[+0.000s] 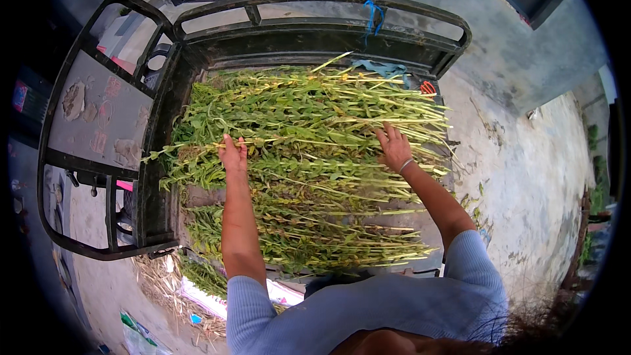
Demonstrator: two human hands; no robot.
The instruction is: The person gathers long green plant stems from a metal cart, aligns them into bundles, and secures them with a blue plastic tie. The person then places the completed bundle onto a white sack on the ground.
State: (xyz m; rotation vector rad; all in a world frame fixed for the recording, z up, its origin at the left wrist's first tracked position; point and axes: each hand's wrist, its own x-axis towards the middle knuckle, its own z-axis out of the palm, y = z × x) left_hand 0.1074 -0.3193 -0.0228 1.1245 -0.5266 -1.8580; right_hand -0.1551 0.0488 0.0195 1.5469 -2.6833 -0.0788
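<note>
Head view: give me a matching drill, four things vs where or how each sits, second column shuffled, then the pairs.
Things:
1. left hand
2. right hand
3. blue cord
4. side panel

Places or states:
A. tied on the cart's far top rail
B. swung open, off the cart's left side
C. flat on the stalks, fingers spread, thin band at the wrist
D. fingers curled into the leafy stalks near the pile's left end

Pairs: 1-D, 2-C, 3-A, 4-B
</note>
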